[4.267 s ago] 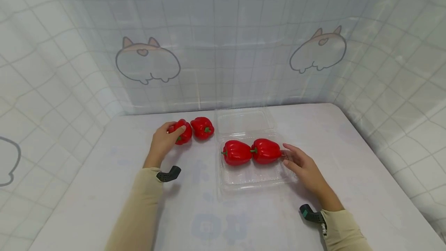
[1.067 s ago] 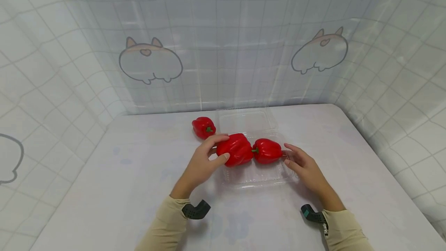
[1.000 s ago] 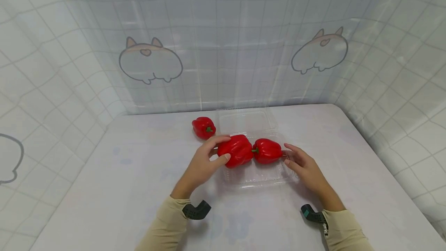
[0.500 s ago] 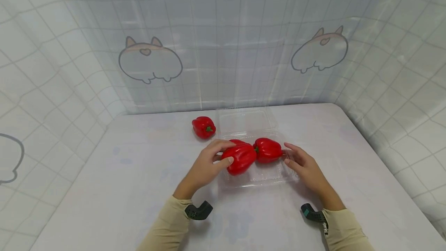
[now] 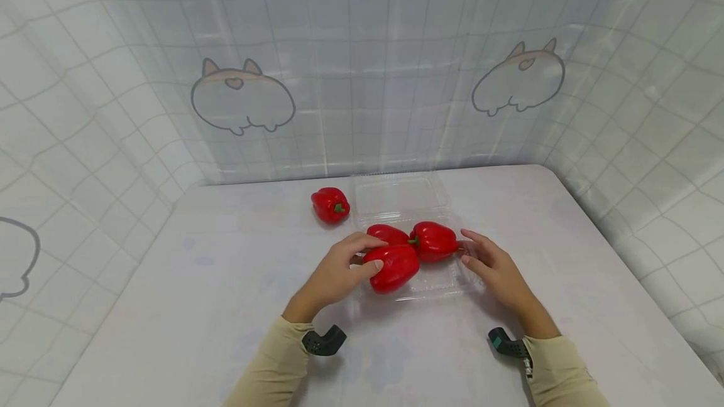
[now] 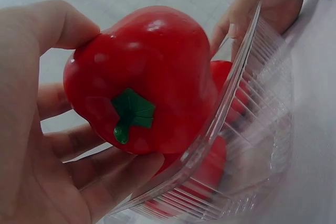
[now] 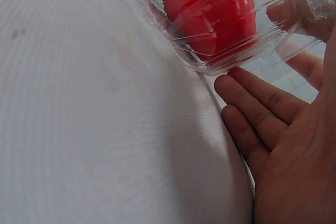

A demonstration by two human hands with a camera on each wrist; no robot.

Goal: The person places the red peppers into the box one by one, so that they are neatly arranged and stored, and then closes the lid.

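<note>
Here, white table (image 5: 164, 294), gridded curtain (image 5: 373, 74).

The left forearm (image 5: 270, 364) reaches in from the near left, its left hand (image 5: 335, 274) pointing far and right with thumb and fingers curved in a grip. The right forearm (image 5: 562, 370) slants in from the near right; the right hand (image 5: 502, 278) points far and left, fingers extended, thumb apart.

In the head view, the glossy red bell pepper (image 5: 394, 270) in the left hand (image 5: 338, 270) partly hides a second red bell pepper (image 5: 386, 233). The right-wrist view's top edge cuts off the clear ribbed plastic container (image 5: 437, 279); the right edge crops the right hand (image 5: 499, 274).
</note>
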